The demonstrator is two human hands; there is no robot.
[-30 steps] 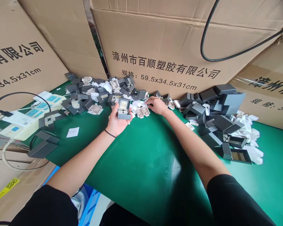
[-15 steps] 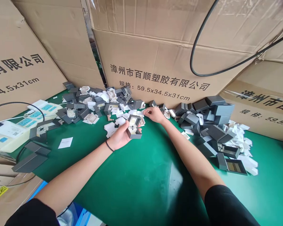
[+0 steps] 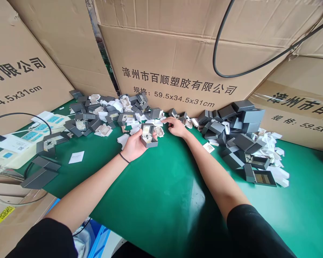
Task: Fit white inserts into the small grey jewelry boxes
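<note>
My left hand (image 3: 133,146) is closed around a small dark grey jewellery box (image 3: 150,142), its hinged lid raised and a pale lining showing inside. To the right of that box, my right hand (image 3: 177,128) reaches over the pile with its index finger stretched out. The fingertip is at a flat white piece (image 3: 158,122), apparently touching it; no grip on it is visible. Just below that finger lies a cream moulded insert (image 3: 159,132).
Grey boxes and white inserts form a heap (image 3: 97,114) at back left. Another stack of grey boxes (image 3: 242,118) stands right, beside crumpled white papers (image 3: 274,150). A power strip (image 3: 29,138) lies left on the green table (image 3: 161,193). Large cartons (image 3: 167,53) wall the back.
My right hand's index finger has straightened from a more bent pose near the white pieces. My left hand still holds the open box. The whole view has shifted slightly.
</note>
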